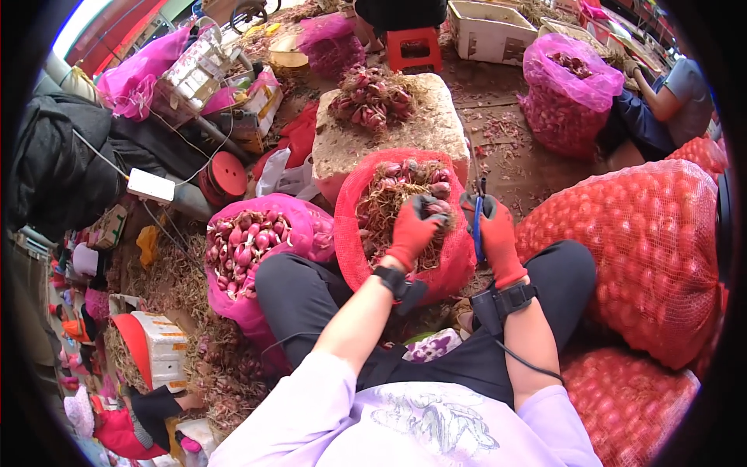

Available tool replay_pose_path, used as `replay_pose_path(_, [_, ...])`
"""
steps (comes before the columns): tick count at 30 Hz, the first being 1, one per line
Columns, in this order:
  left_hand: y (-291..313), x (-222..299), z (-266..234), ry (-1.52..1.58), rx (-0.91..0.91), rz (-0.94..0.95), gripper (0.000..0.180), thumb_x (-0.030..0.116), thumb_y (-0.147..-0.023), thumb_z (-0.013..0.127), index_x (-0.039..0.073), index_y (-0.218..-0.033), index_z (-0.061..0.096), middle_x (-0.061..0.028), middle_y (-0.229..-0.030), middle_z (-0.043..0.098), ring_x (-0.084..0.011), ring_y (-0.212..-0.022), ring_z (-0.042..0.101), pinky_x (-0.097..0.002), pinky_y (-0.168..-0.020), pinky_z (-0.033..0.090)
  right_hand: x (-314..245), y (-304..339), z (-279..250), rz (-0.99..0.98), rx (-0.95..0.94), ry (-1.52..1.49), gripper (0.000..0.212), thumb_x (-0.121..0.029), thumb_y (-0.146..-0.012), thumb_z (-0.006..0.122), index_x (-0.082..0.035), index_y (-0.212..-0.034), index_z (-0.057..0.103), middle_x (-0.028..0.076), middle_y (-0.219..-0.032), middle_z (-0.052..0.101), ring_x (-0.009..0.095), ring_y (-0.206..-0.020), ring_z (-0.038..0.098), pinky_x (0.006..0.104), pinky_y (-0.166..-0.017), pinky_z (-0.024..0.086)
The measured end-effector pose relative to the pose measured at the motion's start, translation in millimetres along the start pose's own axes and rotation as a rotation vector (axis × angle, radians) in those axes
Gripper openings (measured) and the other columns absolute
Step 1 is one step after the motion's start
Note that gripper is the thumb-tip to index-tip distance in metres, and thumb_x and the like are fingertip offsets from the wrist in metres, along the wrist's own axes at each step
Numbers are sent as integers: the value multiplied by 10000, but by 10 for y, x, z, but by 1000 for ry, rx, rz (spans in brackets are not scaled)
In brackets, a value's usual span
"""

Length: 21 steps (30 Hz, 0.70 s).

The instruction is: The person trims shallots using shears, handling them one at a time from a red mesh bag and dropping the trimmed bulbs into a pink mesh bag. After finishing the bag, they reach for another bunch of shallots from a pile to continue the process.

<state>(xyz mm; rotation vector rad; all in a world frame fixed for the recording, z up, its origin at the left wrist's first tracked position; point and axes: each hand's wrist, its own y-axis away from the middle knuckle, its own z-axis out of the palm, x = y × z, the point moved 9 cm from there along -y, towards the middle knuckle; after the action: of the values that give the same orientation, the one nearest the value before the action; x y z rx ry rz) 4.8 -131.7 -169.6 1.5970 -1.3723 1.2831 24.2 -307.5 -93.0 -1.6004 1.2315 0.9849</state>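
Gripping a purple-red shallot (437,207) over the red mesh sack's (354,233) rim, left hand (412,229); right hand (496,237), just beside, clutches blue-handled scissors (478,226).

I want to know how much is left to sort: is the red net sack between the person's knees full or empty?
Partly full. The red net sack gapes open, with rooty shallots showing inside.

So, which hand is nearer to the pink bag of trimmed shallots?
The left hand. It is just right of the pink bag, over the red mesh sack. The right hand, holding blue-handled scissors, is farther right.
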Motion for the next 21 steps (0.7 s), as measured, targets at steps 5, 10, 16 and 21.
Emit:
replay_pose_path(5, [177, -267, -392, 954, -185, -242, 210, 135, -876, 584, 38, -1052, 522, -20, -898, 587, -104, -780, 572, -222, -715, 483, 71, 65, 286, 161, -192, -27, 209, -225, -813, 608, -37, -898, 640, 99, -690, 622, 171, -605, 572, 313, -594, 428])
replay_pose_path(10, [434, -471, -309, 866, -157, -367, 208, 142, -887, 562, 51, -1070, 522, -23, -963, 583, -88, -820, 563, -206, -728, 475, 763, 408, 975, 394, -368, -452, 170, -188, -830, 578, -54, -910, 645, 18, -692, 610, 80, -593, 542, 250, -545, 414])
replay_pose_path(16, [616, -755, -223, 1077, -272, -520, 247, 246, -929, 490, 70, -1098, 523, -77, -1018, 583, -180, -889, 596, -324, -807, 505, 788, 511, 1184, 382, -441, -397, 195, -177, -832, 581, -48, -976, 605, -3, -724, 586, 78, -567, 542, 229, -488, 442])
replay_pose_path(21, [761, -375, 56, 1415, -355, -752, 423, 407, -949, 357, 95, -1209, 479, -74, -1127, 578, -241, -969, 577, -428, -830, 479, 1038, 523, 1198, 685, -346, -861, 211, -273, -872, 560, -66, -908, 577, 5, -709, 575, 119, -555, 557, 268, -494, 456])
